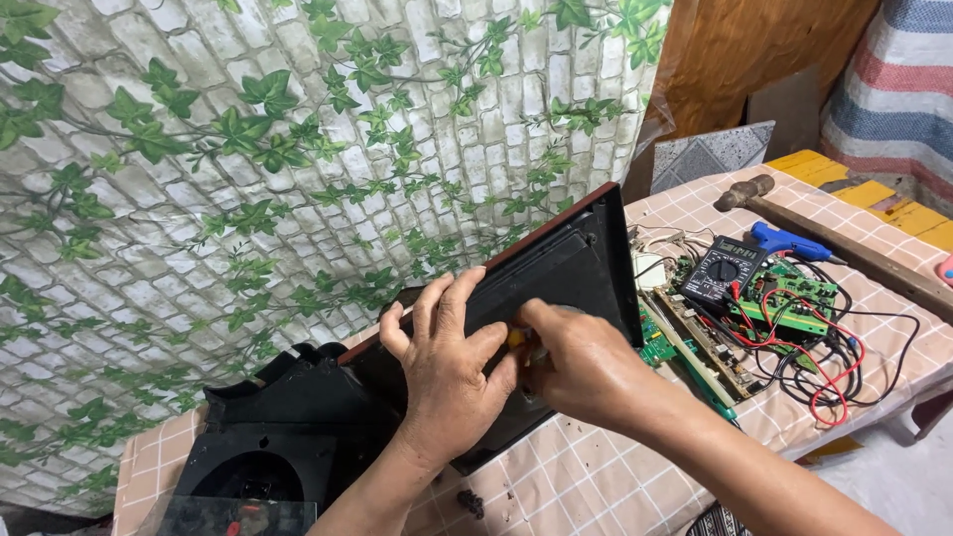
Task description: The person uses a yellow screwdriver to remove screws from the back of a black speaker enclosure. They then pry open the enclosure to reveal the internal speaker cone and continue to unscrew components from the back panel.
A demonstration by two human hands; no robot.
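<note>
A black plastic back cover (586,263) with a reddish edge stands tilted on the checked table (586,476). My left hand (447,372) lies flat against the cover, fingers spread over its top edge. Just to the right, my right hand (571,362) is closed around a small tool with a yellow handle (516,337), its tip pressed to the panel. The tool is mostly hidden by my fingers. A black stand base (268,447) sits at the lower left.
Green circuit boards (794,298), a black multimeter (723,270) and red and black leads (834,367) lie at the right. A blue glue gun (784,240) and a hammer (745,192) rest behind them. A leaf-patterned brick wall covering (248,199) rises at the back.
</note>
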